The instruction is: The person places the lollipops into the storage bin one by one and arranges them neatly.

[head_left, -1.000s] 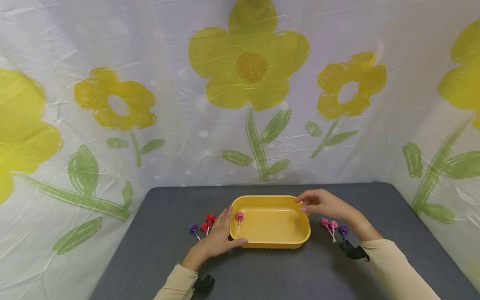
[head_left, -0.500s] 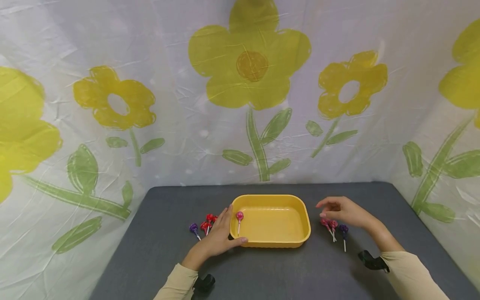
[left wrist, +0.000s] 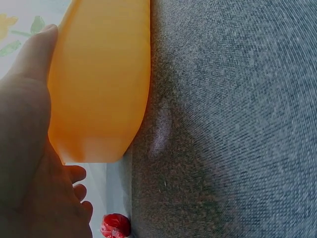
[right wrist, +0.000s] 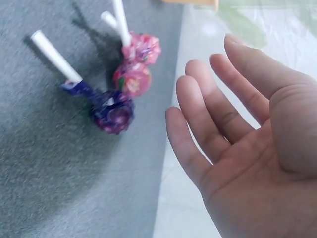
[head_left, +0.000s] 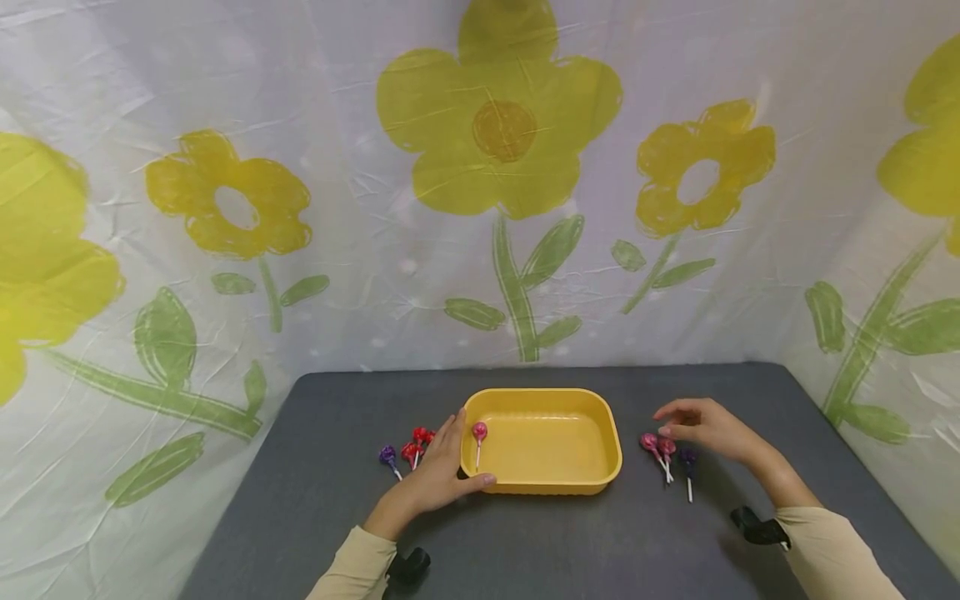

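My left hand (head_left: 431,483) rests against the near left corner of the yellow tray (head_left: 543,450), fingers extended along its left side and thumb at the front. Inside the tray, at its left end, lies a pink lollipop (head_left: 479,431). My right hand (head_left: 708,429) hovers just above two pink lollipops, one of them the left one (head_left: 648,442), and a purple lollipop (head_left: 688,479), right of the tray. In the right wrist view its fingers are loosely bent and hold nothing; the purple lollipop (right wrist: 114,114) and a pink lollipop (right wrist: 142,48) lie apart from it.
Left of the tray, beside my left hand, lie red lollipops (head_left: 410,452), partly hidden, and a purple lollipop (head_left: 387,455). The dark grey table (head_left: 555,542) ends at a flower-printed curtain (head_left: 360,250) behind and at the sides.
My right hand has moved right from the tray's right rim to above the lollipops there, baring the purple one's stick. My left hand has stayed at the tray.
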`<state>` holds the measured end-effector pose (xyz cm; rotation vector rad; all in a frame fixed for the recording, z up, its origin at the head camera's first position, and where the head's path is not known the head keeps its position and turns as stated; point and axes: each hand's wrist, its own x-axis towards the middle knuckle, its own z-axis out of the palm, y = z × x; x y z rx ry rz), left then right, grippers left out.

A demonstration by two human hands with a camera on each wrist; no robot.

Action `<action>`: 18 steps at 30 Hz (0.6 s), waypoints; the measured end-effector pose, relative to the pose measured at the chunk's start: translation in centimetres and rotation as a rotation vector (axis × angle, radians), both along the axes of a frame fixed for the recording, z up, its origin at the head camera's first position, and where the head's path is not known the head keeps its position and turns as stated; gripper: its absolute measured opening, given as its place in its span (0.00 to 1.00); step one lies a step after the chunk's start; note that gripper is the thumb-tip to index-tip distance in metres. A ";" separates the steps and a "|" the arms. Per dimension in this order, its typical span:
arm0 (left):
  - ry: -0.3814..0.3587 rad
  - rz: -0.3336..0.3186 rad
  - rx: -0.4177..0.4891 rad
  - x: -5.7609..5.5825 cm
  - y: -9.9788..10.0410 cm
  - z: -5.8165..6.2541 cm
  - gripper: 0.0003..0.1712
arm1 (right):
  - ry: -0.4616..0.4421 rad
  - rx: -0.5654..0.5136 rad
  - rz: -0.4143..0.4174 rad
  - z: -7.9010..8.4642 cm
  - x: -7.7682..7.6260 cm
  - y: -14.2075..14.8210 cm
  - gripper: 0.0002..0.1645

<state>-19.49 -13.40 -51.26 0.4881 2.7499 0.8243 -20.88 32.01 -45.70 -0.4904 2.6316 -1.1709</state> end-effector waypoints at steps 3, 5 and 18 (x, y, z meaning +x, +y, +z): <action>-0.005 -0.002 0.002 0.0 0.0 0.0 0.71 | 0.009 0.021 -0.016 -0.4 0.0 0.2 0.22; -0.004 -0.004 0.002 -0.1 -0.1 0.0 0.71 | 0.014 0.034 -0.028 -0.6 0.0 0.2 0.21; 0.008 -0.007 0.002 -0.1 -0.1 -0.2 0.71 | 0.022 0.021 -0.036 -2.6 -0.2 1.2 0.20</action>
